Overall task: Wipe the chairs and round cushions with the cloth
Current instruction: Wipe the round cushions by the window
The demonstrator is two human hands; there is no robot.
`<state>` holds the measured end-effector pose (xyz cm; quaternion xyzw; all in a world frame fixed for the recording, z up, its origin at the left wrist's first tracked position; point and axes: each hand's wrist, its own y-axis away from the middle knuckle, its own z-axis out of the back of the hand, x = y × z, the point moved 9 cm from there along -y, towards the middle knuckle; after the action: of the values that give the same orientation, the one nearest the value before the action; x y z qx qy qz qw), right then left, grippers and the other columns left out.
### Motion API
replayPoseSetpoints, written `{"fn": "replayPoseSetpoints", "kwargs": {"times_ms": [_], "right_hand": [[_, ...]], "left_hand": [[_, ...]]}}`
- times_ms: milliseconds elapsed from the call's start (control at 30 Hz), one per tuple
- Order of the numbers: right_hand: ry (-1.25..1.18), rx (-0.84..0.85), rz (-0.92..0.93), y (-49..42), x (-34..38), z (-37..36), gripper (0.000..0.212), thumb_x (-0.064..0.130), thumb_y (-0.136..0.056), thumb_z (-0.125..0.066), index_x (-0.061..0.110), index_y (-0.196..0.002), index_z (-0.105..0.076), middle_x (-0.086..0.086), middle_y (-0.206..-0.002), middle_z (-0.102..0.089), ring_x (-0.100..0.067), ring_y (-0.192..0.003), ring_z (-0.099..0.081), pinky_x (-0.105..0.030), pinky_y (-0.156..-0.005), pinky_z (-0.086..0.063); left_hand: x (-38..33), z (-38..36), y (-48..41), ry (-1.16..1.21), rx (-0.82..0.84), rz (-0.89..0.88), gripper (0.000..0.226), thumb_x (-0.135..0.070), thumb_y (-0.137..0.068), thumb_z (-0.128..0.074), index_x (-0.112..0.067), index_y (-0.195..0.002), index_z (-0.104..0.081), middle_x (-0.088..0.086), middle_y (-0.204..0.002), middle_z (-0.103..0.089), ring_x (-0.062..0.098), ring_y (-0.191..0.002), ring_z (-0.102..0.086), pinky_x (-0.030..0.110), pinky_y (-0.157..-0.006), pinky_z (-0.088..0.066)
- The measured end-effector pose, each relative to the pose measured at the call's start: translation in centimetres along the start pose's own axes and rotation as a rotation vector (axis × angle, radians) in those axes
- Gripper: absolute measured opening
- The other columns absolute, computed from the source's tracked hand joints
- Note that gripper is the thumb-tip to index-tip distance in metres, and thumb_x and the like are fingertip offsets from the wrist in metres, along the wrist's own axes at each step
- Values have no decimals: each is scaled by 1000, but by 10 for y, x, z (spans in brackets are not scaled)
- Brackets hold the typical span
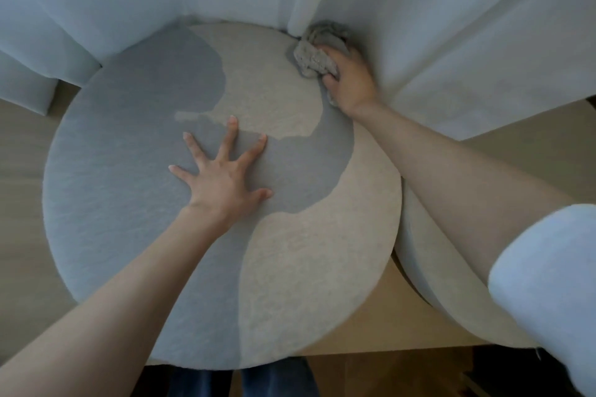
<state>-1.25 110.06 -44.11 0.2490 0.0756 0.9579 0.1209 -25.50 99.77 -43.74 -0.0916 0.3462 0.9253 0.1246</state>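
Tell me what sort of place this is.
Likely a home or lounge seating area: a large round cushion, a second cushion beside it, both on a pale wooden surface, white fabric folds behind.

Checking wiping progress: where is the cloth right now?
In the head view, the cloth is bunched in the right hand at the far right edge of the round cushion.
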Motion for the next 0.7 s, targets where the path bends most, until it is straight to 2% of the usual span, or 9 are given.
{"fn": "replayPoseSetpoints", "kwargs": {"times_ms": [100,167,333,433,500,600,700], "right_hand": [[-74,-75,40,34,-1,12,49,4,-79,-56,16,-126,-64,-21,-131,-54,-36,-120,-52,-25,-103,-36],[-83,-93,125,73,-6,14,47,-1,-76,-59,13,-120,-67,-22,-132,-53,-38,-120,-51,-24,-105,-34],[-112,-35,77,206,-53,0,49,-3,-80,-66,16,-125,-64,-18,-146,-41,-33,-136,-38,-43,-114,-32],[-147,-6,5,281,-69,-9,57,-12,-78,-68,17,-126,-62,-12,-146,-39,-26,-137,-34,-31,-116,-26],[-159,10,-22,318,-70,-12,59,-16,-74,-63,19,-122,-65,-11,-139,-44,-27,-131,-38,-21,-114,-24],[-154,29,-52,334,-61,-1,46,-8,-68,-61,17,-105,-74,-7,-127,-53,-30,-118,-52,-13,-106,-32],[-193,-54,-12,306,-32,29,33,13,-76,-60,15,-106,-73,-12,-126,-55,-24,-116,-53,-19,-101,-40]], "left_hand": [[0,1,1,10,15,1,85,-59,-82,-61,-56,-144,-4,-15,-155,26,50,-135,29,80,-99,-4],[-1,2,1,19,27,8,85,-58,-81,-62,-57,-145,-6,-16,-155,25,50,-136,28,80,-99,-4],[-2,4,4,38,43,10,84,-56,-81,-64,-57,-144,-8,-17,-155,25,49,-137,27,81,-100,-4],[-2,3,5,40,50,5,84,-55,-82,-64,-57,-144,-7,-18,-155,25,48,-137,27,81,-99,-4],[-2,3,5,43,56,7,84,-55,-82,-64,-58,-144,-7,-18,-155,25,48,-137,27,81,-99,-3],[-2,4,6,43,62,11,85,-54,-82,-64,-58,-144,-7,-18,-155,25,48,-137,28,80,-100,-3],[-3,5,7,58,69,2,85,-53,-82,-65,-57,-144,-8,-17,-155,25,48,-137,29,80,-100,-2]]}}
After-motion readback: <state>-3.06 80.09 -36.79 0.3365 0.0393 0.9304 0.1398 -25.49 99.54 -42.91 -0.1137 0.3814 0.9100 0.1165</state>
